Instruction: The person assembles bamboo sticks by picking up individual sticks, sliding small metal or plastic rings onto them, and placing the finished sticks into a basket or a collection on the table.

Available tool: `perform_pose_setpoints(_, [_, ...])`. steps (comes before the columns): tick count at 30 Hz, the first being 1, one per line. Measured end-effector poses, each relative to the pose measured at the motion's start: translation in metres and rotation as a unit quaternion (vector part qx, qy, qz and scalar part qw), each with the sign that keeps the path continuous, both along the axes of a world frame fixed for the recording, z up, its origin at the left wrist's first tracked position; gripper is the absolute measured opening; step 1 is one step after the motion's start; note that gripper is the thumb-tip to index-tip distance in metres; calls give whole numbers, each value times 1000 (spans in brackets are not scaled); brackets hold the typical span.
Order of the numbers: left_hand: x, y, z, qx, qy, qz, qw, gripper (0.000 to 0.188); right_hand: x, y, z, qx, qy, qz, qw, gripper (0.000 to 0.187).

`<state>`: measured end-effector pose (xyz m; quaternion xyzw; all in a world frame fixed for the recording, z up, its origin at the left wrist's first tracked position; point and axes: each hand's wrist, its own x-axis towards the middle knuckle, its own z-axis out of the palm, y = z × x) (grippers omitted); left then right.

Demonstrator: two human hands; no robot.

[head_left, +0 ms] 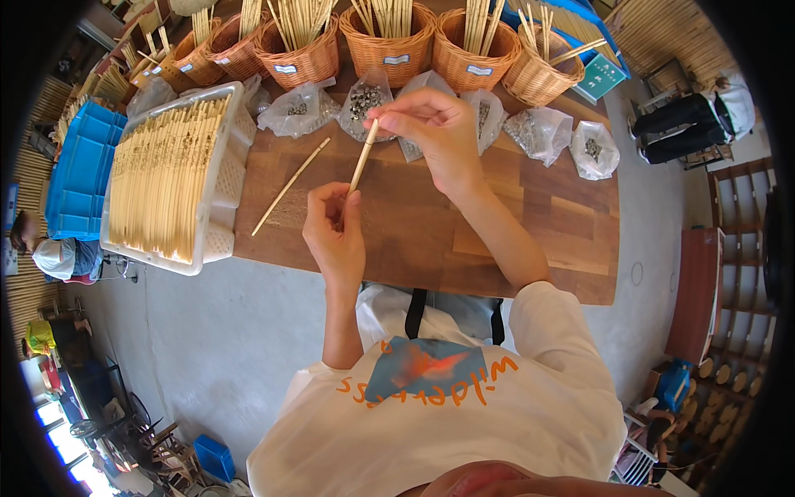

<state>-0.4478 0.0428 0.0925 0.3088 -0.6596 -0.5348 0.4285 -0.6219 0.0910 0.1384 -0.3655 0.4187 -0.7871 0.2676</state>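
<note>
A short pale wooden stick (363, 159) stands tilted between my two hands above the table (414, 224). My left hand (334, 236) is closed round its lower end. At the upper end, the thumb and fingertips of my right hand (439, 137) pinch the tip; whether a small part sits there is hidden. Another thin stick (290, 187) lies slanted on the wood to the left of my left hand. Just behind my right hand is a clear plastic bag (364, 101) of small metal pieces.
A white plastic crate (234, 178) packed with long sticks stands at the left, beside a blue crate (79, 174). Wicker baskets (387, 54) of sticks line the back. More bags of small parts (595, 151) lie before them. A person (700, 120) stands at far right.
</note>
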Motion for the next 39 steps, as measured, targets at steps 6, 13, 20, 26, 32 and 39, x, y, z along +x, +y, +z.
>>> perform_pose_setpoints(6, [2,7,7,-29,-3,11,1000,8,12,3,4,-74,89,-104,988,13])
perform_pose_setpoints(13, [5,17,13,-95,49,18,994,13,17,20,17,-126,76,-29,989,12])
perform_pose_setpoints(20, [9,20,17,-119,81,16,989,17,23,26,23,-138,126,-34,982,13])
perform_pose_setpoints(26, [13,13,13,-209,61,45,975,18,16,30,28,-88,131,-10,987,13])
perform_pose_setpoints(32, [18,9,22,-268,30,55,961,15,1,36,36,-38,140,66,987,14])
perform_pose_setpoints(39, [11,19,20,-140,48,53,987,16,26,24,25,-68,55,115,990,39])
